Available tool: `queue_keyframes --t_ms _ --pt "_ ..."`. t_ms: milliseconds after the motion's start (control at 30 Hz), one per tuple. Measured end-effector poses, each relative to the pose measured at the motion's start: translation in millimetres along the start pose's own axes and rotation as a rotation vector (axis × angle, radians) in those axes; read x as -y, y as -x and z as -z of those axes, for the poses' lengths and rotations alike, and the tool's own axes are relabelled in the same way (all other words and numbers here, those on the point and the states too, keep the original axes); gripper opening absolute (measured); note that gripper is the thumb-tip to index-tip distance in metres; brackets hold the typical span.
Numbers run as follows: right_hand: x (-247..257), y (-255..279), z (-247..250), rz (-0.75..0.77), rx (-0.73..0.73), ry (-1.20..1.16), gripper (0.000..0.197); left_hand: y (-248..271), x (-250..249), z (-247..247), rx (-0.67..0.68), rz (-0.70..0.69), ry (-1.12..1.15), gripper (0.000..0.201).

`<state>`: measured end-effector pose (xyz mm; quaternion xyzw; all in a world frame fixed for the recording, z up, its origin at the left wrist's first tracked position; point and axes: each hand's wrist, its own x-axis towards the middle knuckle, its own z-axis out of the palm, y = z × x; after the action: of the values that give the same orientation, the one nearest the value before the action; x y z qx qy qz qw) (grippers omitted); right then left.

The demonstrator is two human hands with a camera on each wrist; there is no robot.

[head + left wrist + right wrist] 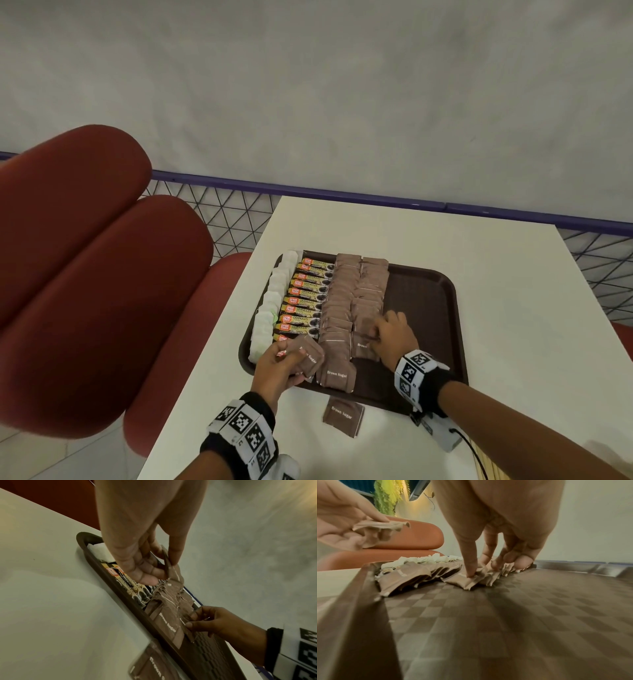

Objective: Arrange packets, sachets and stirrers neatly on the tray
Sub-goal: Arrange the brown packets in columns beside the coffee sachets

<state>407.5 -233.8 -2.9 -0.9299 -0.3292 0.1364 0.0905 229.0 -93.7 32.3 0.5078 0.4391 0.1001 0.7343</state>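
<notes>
On the white table lies a brown tray. From left to right it holds a column of white tea bags, a column of coffee granule sticks and two columns of brown sugar sachets. My left hand holds a small stack of brown sugar sachets just above the tray's near left part; the left wrist view shows this stack pinched between thumb and fingers. My right hand pinches the nearest sachet of the right column, its thumb pressing it down. One loose sachet lies on the table before the tray.
The tray's right part is bare checkered surface. Red cushioned seats stand to the left of the table. A wire mesh railing with a purple bar runs behind it. A cable trails from my right wrist.
</notes>
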Motion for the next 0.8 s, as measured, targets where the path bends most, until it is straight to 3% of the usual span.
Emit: queue_keyframes --t_ms 133,467,667,800 --pt "0.7 2.5 0.1 -0.067 -0.008 -0.122 0.045 -0.9 1.0 -2.2 0.015 0.009 0.015 0.014" --pt "-1.5 14.4 2.9 -0.065 -0.079 -0.360 0.033 6.3 1.1 -9.4 0.075 -0.010 0.033 0.012" --pt "9.5 29.4 16.4 0.098 -0.103 -0.568 0.020 11.2 3.7 -14.0 0.096 -0.031 -0.018 0.010" --pt "26.2 44.9 25.8 0.195 0.057 -0.759 0.026 14.2 5.6 -20.0 0.105 -0.049 -0.047 0.015"
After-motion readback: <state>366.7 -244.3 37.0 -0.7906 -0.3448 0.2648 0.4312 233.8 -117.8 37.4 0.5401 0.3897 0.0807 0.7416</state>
